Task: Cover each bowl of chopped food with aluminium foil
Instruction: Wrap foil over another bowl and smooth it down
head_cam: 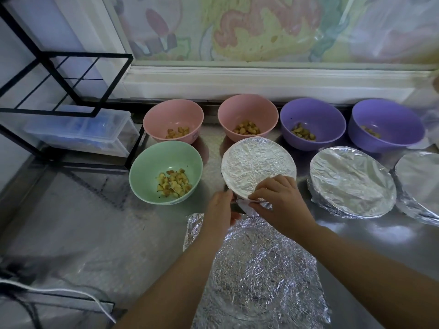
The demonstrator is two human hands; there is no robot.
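The foil-covered bowl (257,162) you are working on sits mid-counter in the front row, its foil pulled flat over the top. Your right hand (280,198) is at its near rim, fingers curled and pressed together, pinching a loose foil flap (251,206) that sticks out below the rim. Your left hand (219,210) is at the rim's near-left side, thumb touching the foil edge. Its other fingers are hidden under the hand, so you cannot tell how they lie.

Just left stands a green bowl (152,167), uncovered, with chopped food in it. Towards the right edge are two more covered bowls (351,181) (420,184). Along the back edge stand two pink bowls (173,117) (247,112) and two purple bowls (313,117) (389,119), all open with food inside. A crumpled foil sheet (261,269) lies at the front edge beneath your forearms. A black wire rack (59,74) and a clear plastic box (80,131) fill the back-left corner.
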